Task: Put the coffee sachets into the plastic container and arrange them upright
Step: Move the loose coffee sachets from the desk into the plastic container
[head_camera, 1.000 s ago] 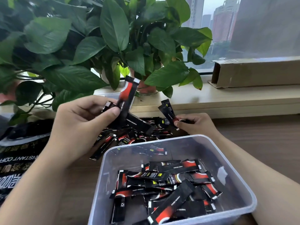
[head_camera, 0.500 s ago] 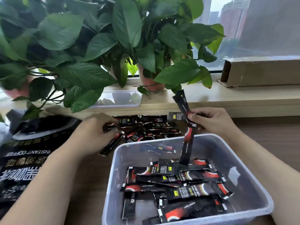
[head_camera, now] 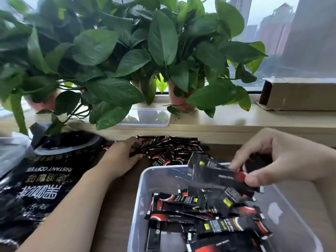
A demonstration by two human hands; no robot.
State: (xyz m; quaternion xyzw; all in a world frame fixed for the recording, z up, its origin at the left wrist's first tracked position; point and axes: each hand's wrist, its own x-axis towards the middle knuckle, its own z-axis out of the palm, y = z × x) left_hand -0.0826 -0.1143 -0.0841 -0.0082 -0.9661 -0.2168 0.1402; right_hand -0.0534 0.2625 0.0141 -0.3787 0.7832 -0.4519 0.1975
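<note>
Pinching a bunch of black-and-red coffee sachets over the far rim of the clear plastic container, the right hand risks spilling them flat onto the jumble lying inside, while the left hand curls round more in the counter pile.

We see soft, overcast daylight coming through the window behind the plants; shadows are faint. The right hand and its sachets smear with motion blur, and edges bow.
</note>
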